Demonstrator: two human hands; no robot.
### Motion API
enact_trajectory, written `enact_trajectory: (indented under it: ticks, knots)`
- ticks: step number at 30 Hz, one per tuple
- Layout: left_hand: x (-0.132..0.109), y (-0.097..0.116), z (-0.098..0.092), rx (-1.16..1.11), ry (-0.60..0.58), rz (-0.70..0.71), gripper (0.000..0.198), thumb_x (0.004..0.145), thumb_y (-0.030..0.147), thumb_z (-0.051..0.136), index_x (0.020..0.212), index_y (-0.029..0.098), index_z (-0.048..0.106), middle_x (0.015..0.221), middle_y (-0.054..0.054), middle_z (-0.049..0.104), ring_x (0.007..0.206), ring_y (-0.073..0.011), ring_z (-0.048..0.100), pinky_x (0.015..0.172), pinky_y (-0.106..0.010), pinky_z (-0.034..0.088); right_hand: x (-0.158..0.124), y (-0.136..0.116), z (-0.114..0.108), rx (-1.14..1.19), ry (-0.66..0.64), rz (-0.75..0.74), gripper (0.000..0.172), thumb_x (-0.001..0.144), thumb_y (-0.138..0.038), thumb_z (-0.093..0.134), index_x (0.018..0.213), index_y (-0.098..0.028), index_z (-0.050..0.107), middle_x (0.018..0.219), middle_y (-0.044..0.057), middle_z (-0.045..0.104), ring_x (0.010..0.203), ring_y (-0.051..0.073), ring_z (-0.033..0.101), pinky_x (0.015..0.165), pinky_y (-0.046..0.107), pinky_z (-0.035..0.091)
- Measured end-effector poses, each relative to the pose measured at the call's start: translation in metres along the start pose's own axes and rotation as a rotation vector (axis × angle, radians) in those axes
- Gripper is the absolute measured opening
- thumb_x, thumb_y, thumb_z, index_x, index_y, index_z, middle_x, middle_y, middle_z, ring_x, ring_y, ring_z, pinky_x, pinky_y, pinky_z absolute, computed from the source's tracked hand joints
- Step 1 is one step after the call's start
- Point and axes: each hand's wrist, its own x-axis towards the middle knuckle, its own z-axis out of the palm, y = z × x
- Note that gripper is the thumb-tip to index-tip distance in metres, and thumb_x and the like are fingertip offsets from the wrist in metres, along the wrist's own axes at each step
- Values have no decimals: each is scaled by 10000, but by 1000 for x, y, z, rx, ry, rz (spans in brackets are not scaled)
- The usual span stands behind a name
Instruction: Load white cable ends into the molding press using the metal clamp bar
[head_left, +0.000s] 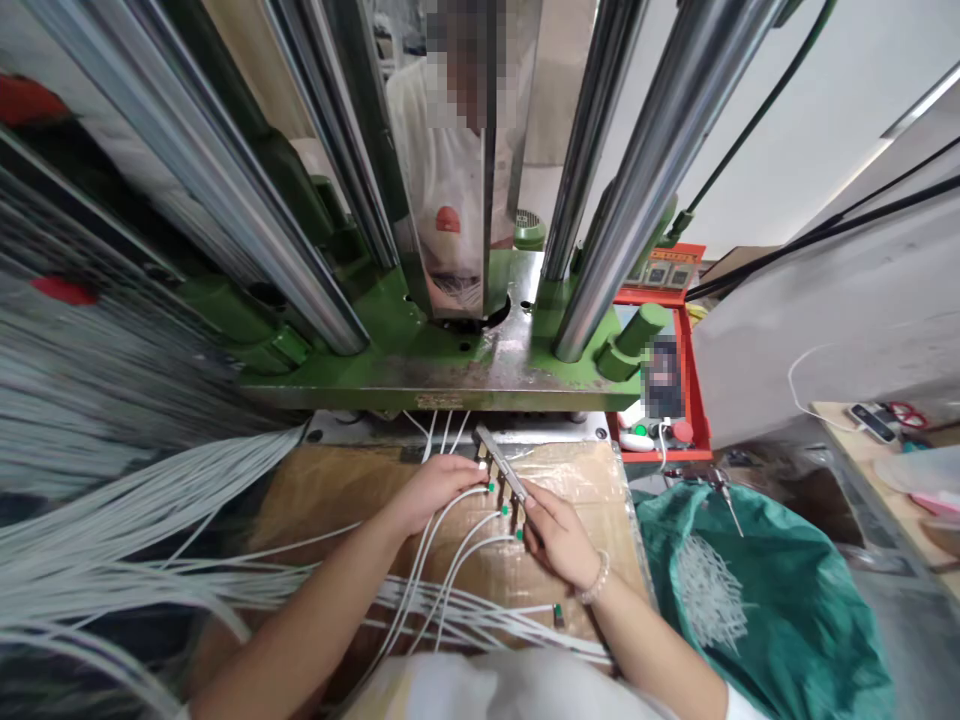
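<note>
My right hand point(559, 535) grips the near end of a narrow metal bar point(501, 462), which slants away toward the machine. My left hand point(439, 490) is closed in a pinch beside the bar's left side, close to a white cable point(457, 497) with a green end; what lies between the fingertips is too small to make out. Below the bar, more white cables end in green connectors point(505, 511), lined up beside small brass-coloured pieces. Another cable with a green and dark connector point(557, 614) lies nearer my body.
A green press point(442, 375) with steel columns stands ahead of the cardboard-covered worktop point(322, 500). White cable bundles point(150, 520) spread from the left. At right are a red control box point(697, 400) and a green sack point(810, 590) holding white scraps.
</note>
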Motion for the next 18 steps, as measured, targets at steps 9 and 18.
enact_trajectory:
  ticks: [9,18]
  knots:
    - [5,-13,8,-164,19,-19,362,483,389,805,707,127,696,741,-54,711,689,-151,631,710,-259,489,0,7,-4,-19,-12,8,531,918,-511,449,1305,-155,525,440,-70,400,348,71,334,355,176,276]
    - [28,-43,12,-60,70,68,321,572,390,713,735,116,673,705,-80,686,621,-176,616,625,-293,486,5,29,-12,-125,-8,-8,538,914,-531,435,1287,-158,538,461,-67,393,363,82,363,374,187,308]
